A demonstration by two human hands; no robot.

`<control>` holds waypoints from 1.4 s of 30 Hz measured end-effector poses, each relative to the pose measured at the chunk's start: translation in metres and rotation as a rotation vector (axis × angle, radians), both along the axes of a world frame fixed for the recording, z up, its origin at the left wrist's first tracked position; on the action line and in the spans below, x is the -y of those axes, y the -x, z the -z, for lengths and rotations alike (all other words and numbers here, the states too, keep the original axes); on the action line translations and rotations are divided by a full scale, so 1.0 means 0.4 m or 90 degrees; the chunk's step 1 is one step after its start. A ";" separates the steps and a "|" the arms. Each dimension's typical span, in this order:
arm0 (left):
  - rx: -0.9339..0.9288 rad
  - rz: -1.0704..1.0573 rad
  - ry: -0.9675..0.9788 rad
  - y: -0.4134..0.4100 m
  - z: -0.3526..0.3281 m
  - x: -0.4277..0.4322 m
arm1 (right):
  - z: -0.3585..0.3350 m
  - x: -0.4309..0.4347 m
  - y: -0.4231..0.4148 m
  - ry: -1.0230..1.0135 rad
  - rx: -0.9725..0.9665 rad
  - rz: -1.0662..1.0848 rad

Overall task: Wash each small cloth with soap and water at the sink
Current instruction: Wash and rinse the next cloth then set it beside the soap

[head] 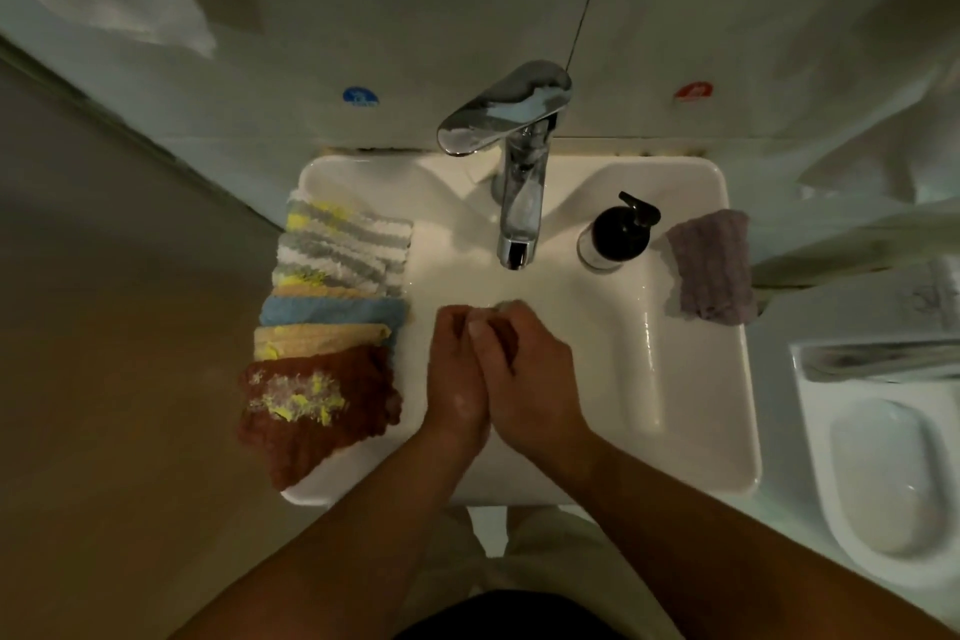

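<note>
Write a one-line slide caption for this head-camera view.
Left hand and right hand meet over the sink by the tap; stacked cloths lie on its left rim.

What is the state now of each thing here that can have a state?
left hand: pressed against the right hand, over the sink.
right hand: overlaps the left; anything held is hidden.
faucet: no stream visible.
soap bottle: upright on the rim.
purple cloth: lying on the right rim.
stacked cloths: overlapping on the left rim.

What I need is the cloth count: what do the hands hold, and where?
No cloth shows: left hand and right hand press together over the sink; anything between them is hidden.
</note>
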State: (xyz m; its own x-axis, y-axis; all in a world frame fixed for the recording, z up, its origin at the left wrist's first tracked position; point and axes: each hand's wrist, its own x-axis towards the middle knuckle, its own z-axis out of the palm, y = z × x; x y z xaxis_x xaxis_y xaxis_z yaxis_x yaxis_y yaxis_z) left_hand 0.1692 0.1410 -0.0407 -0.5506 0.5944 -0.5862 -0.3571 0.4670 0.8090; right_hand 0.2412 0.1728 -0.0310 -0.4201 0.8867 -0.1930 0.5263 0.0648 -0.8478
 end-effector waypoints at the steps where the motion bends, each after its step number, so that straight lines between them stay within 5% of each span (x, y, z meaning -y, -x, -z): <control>1: 0.013 0.020 -0.002 -0.025 -0.010 0.013 | 0.003 -0.033 0.005 -0.011 0.019 0.024; 4: -0.017 0.088 -0.049 -0.067 -0.050 0.036 | 0.028 -0.113 -0.001 0.079 0.074 0.123; 8: -0.132 0.054 0.017 0.012 -0.015 -0.012 | 0.008 -0.014 -0.021 0.108 0.028 0.035; 11: -0.065 0.011 0.046 0.022 0.004 -0.020 | -0.009 0.018 -0.011 0.092 0.021 -0.019; 16: -0.024 0.123 -0.034 -0.069 -0.039 0.052 | 0.049 -0.100 -0.007 0.160 0.084 0.141; 22: -0.028 0.021 0.069 0.032 0.024 0.004 | -0.020 0.052 -0.022 0.140 0.006 -0.067; 25: 0.011 0.040 0.088 -0.025 0.004 0.028 | -0.004 -0.016 0.002 0.062 0.027 0.038; 28: -0.080 0.102 0.006 -0.050 -0.039 0.049 | 0.028 -0.076 0.002 0.123 0.052 0.132; 32: -0.117 0.059 0.029 0.010 -0.006 0.013 | -0.009 0.013 -0.020 0.127 0.005 0.028; 35: -0.011 -0.018 0.050 0.034 0.018 -0.006 | -0.032 0.050 -0.017 0.123 -0.025 -0.038; 40: 0.038 0.067 0.046 -0.073 -0.041 0.041 | 0.060 -0.100 0.015 0.212 0.090 0.197; 42: 0.004 0.087 0.034 -0.069 -0.028 0.048 | 0.073 -0.089 0.007 0.264 0.093 0.173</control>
